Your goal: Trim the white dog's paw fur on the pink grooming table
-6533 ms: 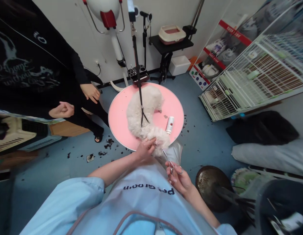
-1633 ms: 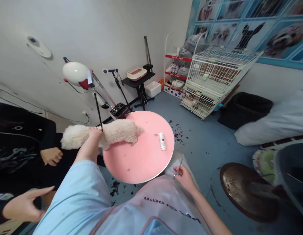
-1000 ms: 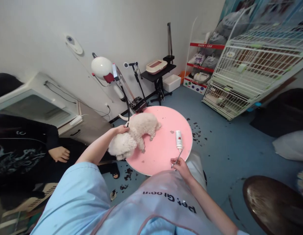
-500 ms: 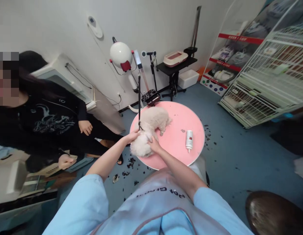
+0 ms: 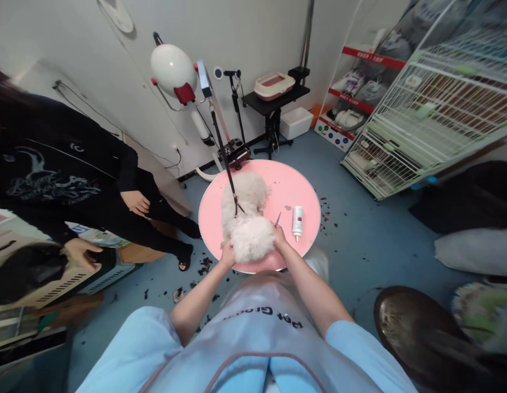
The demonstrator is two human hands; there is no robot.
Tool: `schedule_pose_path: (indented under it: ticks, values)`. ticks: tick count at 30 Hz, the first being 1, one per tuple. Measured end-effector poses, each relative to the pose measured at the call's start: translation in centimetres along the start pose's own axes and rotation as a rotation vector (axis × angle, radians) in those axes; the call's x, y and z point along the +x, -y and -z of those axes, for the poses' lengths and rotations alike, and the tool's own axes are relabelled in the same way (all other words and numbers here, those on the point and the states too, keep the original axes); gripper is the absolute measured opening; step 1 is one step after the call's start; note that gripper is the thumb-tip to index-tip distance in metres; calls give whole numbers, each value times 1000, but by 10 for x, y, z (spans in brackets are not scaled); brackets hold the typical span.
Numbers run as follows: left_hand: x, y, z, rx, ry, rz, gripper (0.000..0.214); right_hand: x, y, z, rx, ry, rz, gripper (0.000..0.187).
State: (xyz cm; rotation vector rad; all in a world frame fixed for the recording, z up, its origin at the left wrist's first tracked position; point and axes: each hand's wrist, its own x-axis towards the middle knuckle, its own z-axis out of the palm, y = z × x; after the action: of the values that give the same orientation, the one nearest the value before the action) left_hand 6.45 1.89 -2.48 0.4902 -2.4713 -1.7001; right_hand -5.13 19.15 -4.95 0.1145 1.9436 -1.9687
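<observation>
A white fluffy dog (image 5: pixel 251 240) is on the round pink grooming table (image 5: pixel 278 177), its head toward me. A black grooming loop (image 5: pixel 227 164) runs down to its neck from the post above. My left hand (image 5: pixel 228 255) grips the left side of the dog's head, its fingertips partly lost in the fur. Beside the other side of the head, my right hand (image 5: pixel 278 236) is closed round a thin, pointed grey metal tool (image 5: pixel 278 219), too small to name exactly. To the right of that hand stands or lies a white nozzle bottle (image 5: pixel 297 222).
A person in black (image 5: pixel 52 174) stands at the left by a pet carrier (image 5: pixel 52 284). A white dryer (image 5: pixel 174 71) on a stand is behind the table. Wire cages (image 5: pixel 421 109) stand at the right, a brown round stool (image 5: pixel 413 327) lower right. Dark hair clippings litter the floor.
My view has shifted, so the scene sits further left. The dog's head has turned toward me and right. My right hand has moved to the head's outer side, the metal tool now showing.
</observation>
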Motion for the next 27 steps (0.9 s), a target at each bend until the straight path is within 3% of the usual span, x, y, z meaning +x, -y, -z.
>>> schedule_pose_path:
  ticks: [5, 7, 12, 18, 21, 25, 27]
  values:
    - [-1, -15, -28, 91, -400, -60, 15, -23, -11, -11, -9, -15, 48, 29]
    - [-3, -20, -36, 144, -472, -87, 22, -36, -17, -16, -21, 6, 63, 31]
    - [-18, -23, -42, 485, -301, -273, 35, -52, -19, -16, -73, 25, 118, 41]
    - [-29, -21, -42, 542, -190, -376, 33, -37, 0, -20, -184, 4, 163, 37]
    - [-30, -12, -31, 414, -257, -297, 21, -37, 2, -21, -217, -23, 179, 33]
    - [-30, -4, 1, 352, -397, -67, 31, -51, -5, -17, -242, -76, 195, 39]
    - [-29, -9, 13, 379, -480, -77, 25, -58, -9, -18, -256, -83, 187, 40]
